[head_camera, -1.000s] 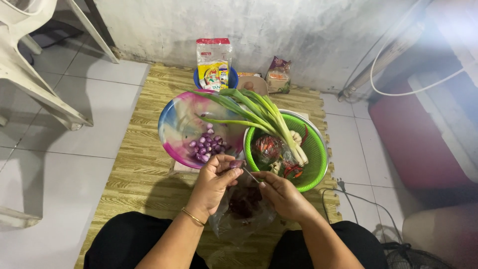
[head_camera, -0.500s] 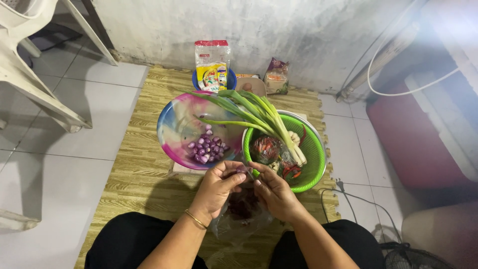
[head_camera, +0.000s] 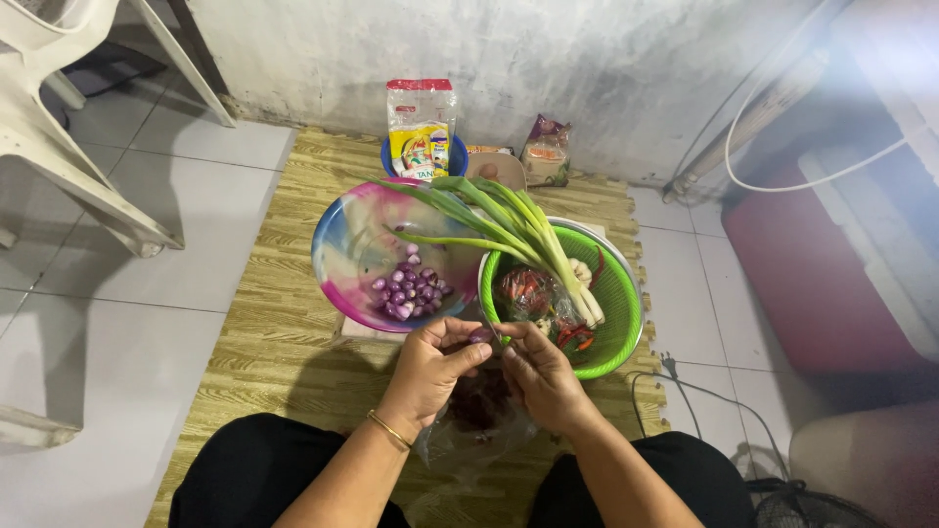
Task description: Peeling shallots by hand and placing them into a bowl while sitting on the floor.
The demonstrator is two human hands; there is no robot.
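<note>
Hands lower; shallots in bowl

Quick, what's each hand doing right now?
Left hand: closed on a small purple shallot.
Right hand: curled at the shallot; its grip cannot be told.

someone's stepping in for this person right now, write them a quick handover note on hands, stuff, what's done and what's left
Left hand: pinching a small purple shallot at its fingertips.
Right hand: meets the left at that shallot, holding a thin blade; how it grips is hard to tell.
Both hands work over a clear plastic bag of dark peelings in the lap.
Done: a pile of peeled shallots lies in the multicoloured bowl.
Green colander: green onions and chillies, all whole as far as can be seen.
Left: the shallot in hand; whether more unpeeled ones remain is not visible.
</note>
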